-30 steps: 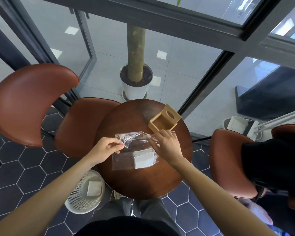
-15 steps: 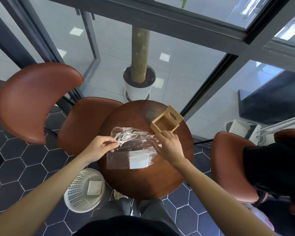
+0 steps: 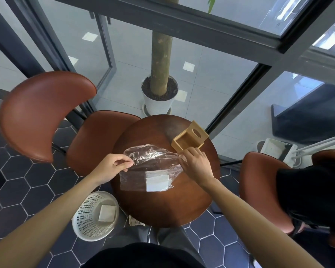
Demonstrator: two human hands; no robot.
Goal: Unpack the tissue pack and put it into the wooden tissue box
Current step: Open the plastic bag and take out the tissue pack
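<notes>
A clear plastic wrapper (image 3: 149,161) lies on the round wooden table (image 3: 162,207), with a white stack of tissues (image 3: 157,183) inside its near right part. My left hand (image 3: 114,165) pinches the wrapper's far left edge. My right hand (image 3: 196,164) grips its far right edge, and the far end of the wrapper is spread between them. The wooden tissue box (image 3: 190,139) lies on its side just beyond my right hand, its open side facing me and its oval-slotted top tilted up.
A white mesh waste basket (image 3: 94,215) with a white pad inside stands on the floor at the left of the table. Brown chairs (image 3: 43,113) flank the table on both sides. A potted tree trunk (image 3: 159,89) stands beyond it, behind glass.
Both hands have pulled the wrapper's far end wider apart and lifted it, so the plastic billows up more. The tissue stack has stayed in the near part of the wrapper.
</notes>
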